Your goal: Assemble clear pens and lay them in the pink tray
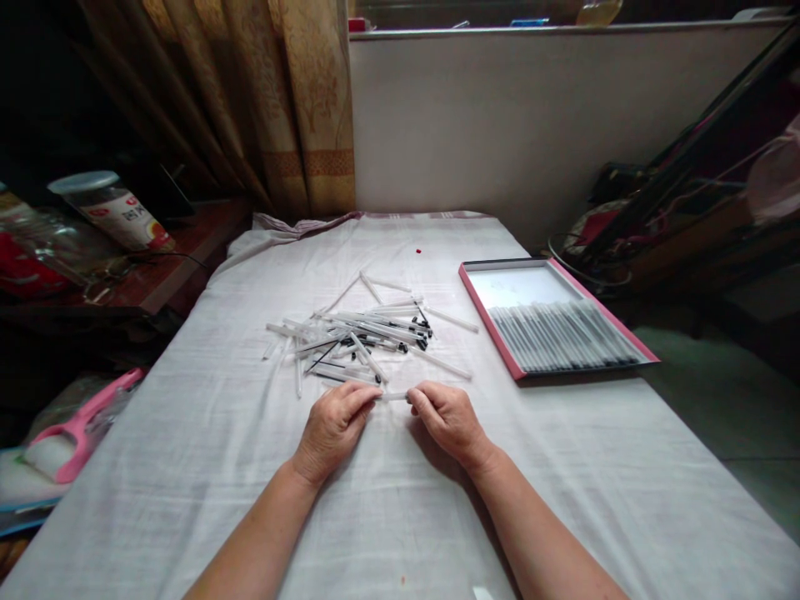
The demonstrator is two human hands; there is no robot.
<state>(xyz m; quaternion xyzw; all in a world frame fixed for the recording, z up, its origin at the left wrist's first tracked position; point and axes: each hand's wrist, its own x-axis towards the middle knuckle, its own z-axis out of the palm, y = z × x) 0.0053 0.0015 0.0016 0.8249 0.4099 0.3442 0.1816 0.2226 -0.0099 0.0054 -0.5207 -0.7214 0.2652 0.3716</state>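
Observation:
Between my two hands a clear pen tube (393,397) lies level, just above the white cloth. My left hand (337,423) pinches its left end, fingers closed. My right hand (447,417) grips the other end, where a small dark tip shows at the fingers. Just beyond my hands is a loose heap of pen parts (362,329): clear tubes, thin dark refills and black caps, crossing one another. Off to the right lies a shallow pink-edged box (493,329), with a row of clear, black-ended pens (562,337) side by side in its near part.
The white cloth (250,500) covers the surface. A tiny red piece (418,251) lies beyond the heap. On the left are a lidded jar (122,212) on a brown table and a pink handle-like object (84,425). Curtain and wall stand behind.

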